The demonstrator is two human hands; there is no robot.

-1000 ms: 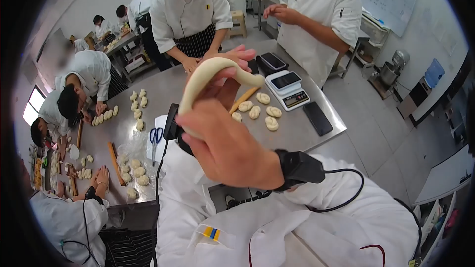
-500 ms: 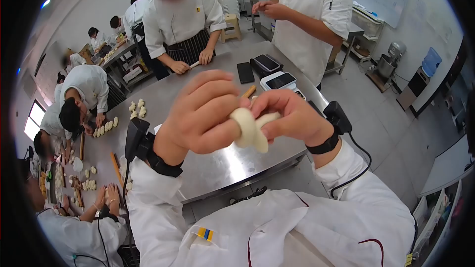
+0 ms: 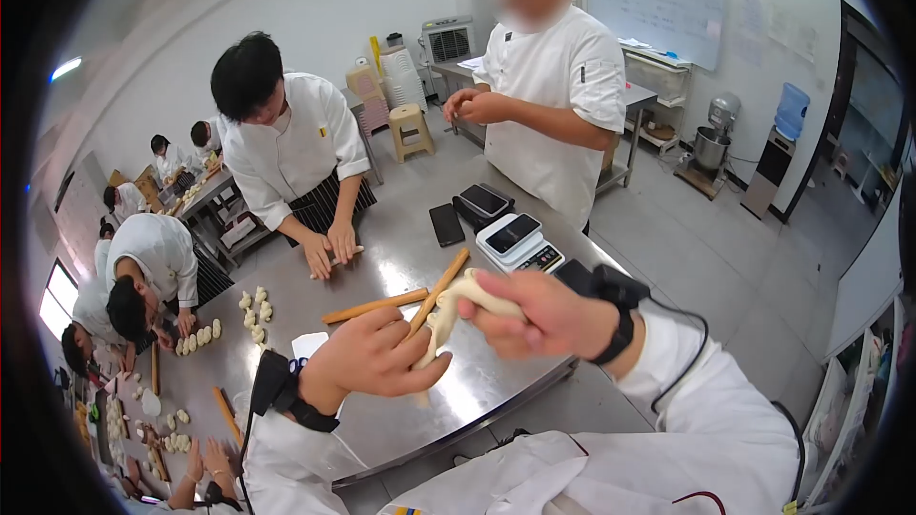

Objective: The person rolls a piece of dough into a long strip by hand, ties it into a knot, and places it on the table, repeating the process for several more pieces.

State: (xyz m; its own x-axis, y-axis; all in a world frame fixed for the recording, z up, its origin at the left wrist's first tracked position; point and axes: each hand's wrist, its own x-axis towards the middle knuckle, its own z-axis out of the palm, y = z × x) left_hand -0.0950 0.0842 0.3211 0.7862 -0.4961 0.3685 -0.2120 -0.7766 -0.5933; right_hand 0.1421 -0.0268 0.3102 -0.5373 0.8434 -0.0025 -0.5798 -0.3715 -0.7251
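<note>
A pale strip of dough (image 3: 443,317) is stretched and bent between my two hands above the steel table (image 3: 401,420). My left hand (image 3: 367,358) has its fingers curled round the lower left end. The other end is gripped in my right hand (image 3: 539,317), with the thumb along the dough, slightly blurred by motion. Just behind the dough lie two wooden rolling pins, one crosswise (image 3: 374,306) and one slanted (image 3: 456,269) that the dough partly covers. A white kitchen scale (image 3: 546,259) with a phone on it stands beyond my right hand.
A black phone (image 3: 445,225) and a dark case (image 3: 474,202) lie near the scale. Knotted dough pieces (image 3: 256,317) sit to the left. Across the table a co-worker (image 3: 296,148) rolls dough; another person (image 3: 553,95) stands at the right. More co-workers work along the left side.
The dough, looped round my left fingers before, now hangs drawn out between both hands. My hands have lowered and moved apart in view. The camera has tilted up, showing more of the room.
</note>
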